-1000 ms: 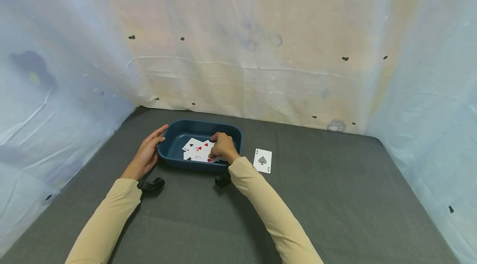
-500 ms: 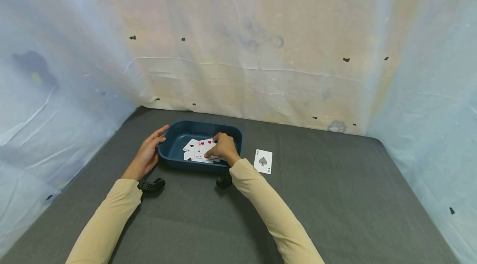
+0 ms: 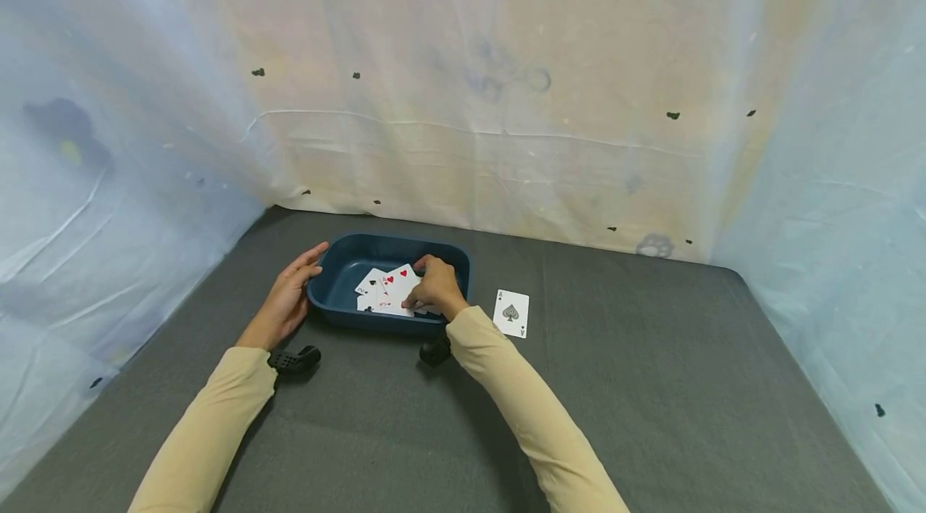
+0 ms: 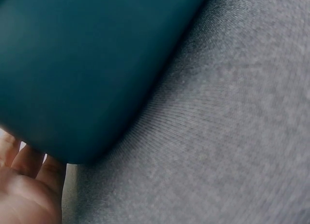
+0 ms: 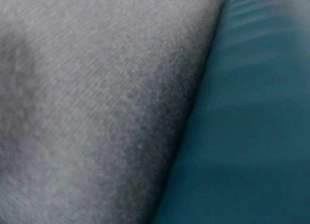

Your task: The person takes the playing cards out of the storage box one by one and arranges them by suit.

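A dark blue rectangular bin [image 3: 376,322] with rounded corners stands on the grey cloth, several overlapping playing cards lying in it. My left hand [image 3: 286,296] touches the bin's left end with fairly straight fingers; the left wrist view shows the fingers [image 4: 29,158] against the outer wall. Reaching over the right part of the bin, my right hand [image 3: 437,286] pinches a red heart card [image 3: 396,288] between thumb and fingers, above the other cards. A black-suited card [image 3: 370,281] shows at its left. The right wrist view shows only bin wall [image 5: 252,117] and cloth; the hand is out of it.
An ace of spades [image 3: 510,313] lies face up on the grey cloth [image 3: 651,384], right of the bin. Pale patterned fabric [image 3: 477,151] hangs behind and on both sides. A black device [image 3: 294,359] is strapped to the left wrist, another [image 3: 434,351] to the right.
The right fingers have shifted among the cards; a red heart card now lies tilted over the pile, more of its face showing. The left hand and bin stay put.
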`<state>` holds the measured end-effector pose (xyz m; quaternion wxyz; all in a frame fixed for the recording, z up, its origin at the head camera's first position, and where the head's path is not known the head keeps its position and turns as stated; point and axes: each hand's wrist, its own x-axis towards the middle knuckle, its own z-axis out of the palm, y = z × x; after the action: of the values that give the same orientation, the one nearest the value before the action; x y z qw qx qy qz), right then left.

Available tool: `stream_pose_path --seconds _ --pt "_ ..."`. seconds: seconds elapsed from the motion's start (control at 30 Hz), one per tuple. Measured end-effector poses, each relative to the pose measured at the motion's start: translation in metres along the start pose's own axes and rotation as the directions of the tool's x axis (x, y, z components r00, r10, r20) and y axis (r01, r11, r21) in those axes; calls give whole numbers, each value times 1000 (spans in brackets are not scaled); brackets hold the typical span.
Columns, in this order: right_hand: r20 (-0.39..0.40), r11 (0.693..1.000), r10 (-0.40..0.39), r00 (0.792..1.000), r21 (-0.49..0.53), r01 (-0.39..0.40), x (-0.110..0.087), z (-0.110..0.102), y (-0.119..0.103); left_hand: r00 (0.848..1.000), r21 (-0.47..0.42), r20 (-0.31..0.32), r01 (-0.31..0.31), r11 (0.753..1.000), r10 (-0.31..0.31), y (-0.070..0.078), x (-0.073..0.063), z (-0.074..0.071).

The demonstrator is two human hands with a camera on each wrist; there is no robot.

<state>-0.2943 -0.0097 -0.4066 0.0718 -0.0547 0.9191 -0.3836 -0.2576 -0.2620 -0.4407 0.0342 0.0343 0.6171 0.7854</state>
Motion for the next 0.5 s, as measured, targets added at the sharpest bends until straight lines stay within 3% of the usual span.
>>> stream_pose_path --seconds 0.27,0.5 --pt "-26 999 37 999 2 -37 1 -1 -2 1000 8 1 -14 1000 14 0 -1 0" --pt "-36 997 32 999 75 -29 0 -3 -2 1000 31 -10 -10 999 10 0 0 2"
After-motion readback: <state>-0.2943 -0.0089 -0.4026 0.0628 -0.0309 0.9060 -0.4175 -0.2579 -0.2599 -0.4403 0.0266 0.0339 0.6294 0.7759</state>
